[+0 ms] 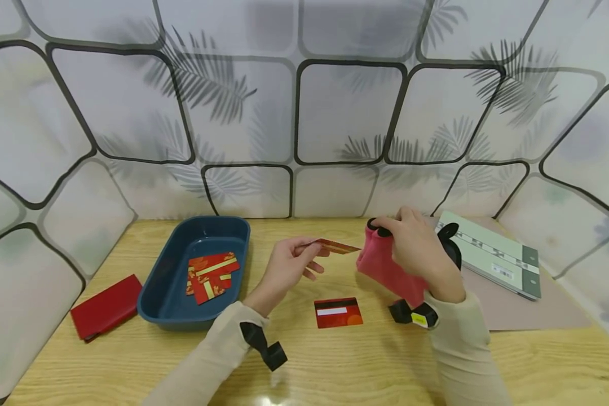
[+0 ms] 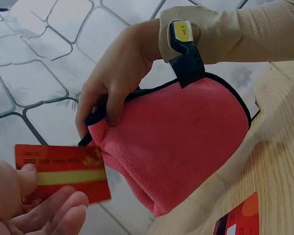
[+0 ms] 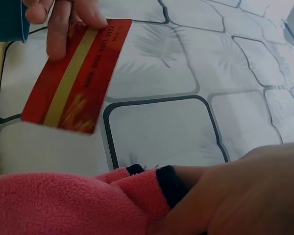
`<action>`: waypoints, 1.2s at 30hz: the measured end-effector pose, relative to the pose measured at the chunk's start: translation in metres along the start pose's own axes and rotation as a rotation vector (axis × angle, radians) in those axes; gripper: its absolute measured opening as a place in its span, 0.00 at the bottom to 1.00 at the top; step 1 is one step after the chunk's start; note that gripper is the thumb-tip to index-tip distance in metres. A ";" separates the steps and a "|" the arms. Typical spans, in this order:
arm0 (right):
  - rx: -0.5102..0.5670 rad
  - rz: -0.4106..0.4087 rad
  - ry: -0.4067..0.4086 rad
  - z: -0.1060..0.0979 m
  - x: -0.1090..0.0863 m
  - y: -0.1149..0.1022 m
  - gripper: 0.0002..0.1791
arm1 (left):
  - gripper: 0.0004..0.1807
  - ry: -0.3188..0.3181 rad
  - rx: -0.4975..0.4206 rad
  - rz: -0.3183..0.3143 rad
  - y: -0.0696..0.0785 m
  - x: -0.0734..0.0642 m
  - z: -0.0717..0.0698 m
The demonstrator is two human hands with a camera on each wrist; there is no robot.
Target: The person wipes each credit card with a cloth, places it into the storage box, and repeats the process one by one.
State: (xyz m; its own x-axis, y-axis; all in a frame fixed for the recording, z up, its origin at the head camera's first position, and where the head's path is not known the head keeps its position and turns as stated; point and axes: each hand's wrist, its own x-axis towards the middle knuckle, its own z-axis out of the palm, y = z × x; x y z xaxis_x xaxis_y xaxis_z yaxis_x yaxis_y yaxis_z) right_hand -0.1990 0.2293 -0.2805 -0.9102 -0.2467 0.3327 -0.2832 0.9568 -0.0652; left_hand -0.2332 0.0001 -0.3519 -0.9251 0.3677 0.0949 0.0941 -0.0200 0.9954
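My left hand (image 1: 287, 264) pinches a red bank card (image 2: 71, 174) with a gold stripe between thumb and fingers, holding it up off the table. The card's right end comes close to a folded pink fleece cloth (image 1: 384, 264) with black edging. My right hand (image 1: 417, 246) grips that cloth at its upper folded edge, with some of the fingers hidden behind it. Between the two forearms, a second red card (image 1: 338, 320) lies flat on the table, its dark stripe and white strip facing up.
Left of my left hand stands a blue plastic tray (image 1: 154, 282) with several red-and-gold cards (image 1: 214, 265) inside. A red wallet-like case (image 1: 106, 307) lies beside it. At the right, a pale green notebook (image 1: 492, 251) rests on a greyish mat (image 1: 528, 316).
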 end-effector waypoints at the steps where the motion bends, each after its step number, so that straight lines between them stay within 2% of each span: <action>1: 0.002 0.001 0.000 0.000 0.000 0.000 0.25 | 0.15 0.004 -0.014 -0.006 0.000 0.000 0.000; 5: 0.009 -0.003 -0.001 -0.001 0.000 0.002 0.24 | 0.17 0.004 -0.058 -0.028 0.001 0.000 0.000; 10: 0.025 -0.027 -0.003 -0.004 -0.002 0.002 0.24 | 0.17 0.010 -0.068 -0.041 0.002 -0.001 0.001; 14: 0.027 -0.042 -0.014 -0.010 -0.006 0.001 0.24 | 0.17 0.068 -0.055 -0.037 0.002 -0.001 0.002; 18: 0.050 -0.079 0.002 -0.013 -0.008 -0.001 0.22 | 0.14 0.122 0.015 -0.023 0.000 0.000 0.001; 21: 0.080 -0.131 -0.005 -0.011 -0.007 -0.004 0.21 | 0.11 0.126 0.046 -0.006 -0.001 0.001 -0.001; 24: 0.106 -0.174 -0.034 -0.008 -0.005 -0.008 0.20 | 0.17 0.118 0.036 0.021 -0.002 0.002 -0.001; 26: 0.125 -0.185 -0.054 -0.007 -0.005 -0.010 0.20 | 0.25 0.121 0.025 0.042 -0.002 0.003 -0.002; 29: 0.145 -0.213 -0.061 -0.006 -0.006 -0.009 0.21 | 0.26 0.116 0.011 0.053 -0.001 0.003 -0.001; 33: 0.173 -0.233 -0.077 -0.006 -0.007 -0.005 0.23 | 0.24 0.105 0.015 0.028 -0.003 0.003 -0.002; 36: 0.192 -0.199 -0.122 -0.008 -0.008 -0.002 0.23 | 0.23 0.097 0.040 0.015 -0.004 0.003 -0.002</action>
State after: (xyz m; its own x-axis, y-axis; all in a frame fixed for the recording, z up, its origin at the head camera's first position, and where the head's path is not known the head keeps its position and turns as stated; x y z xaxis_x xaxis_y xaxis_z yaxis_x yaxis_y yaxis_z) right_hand -0.1884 0.2311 -0.2756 -0.8575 -0.4539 0.2423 -0.5008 0.8443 -0.1906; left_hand -0.2376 -0.0006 -0.3554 -0.9545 0.2763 0.1124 0.1207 0.0132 0.9926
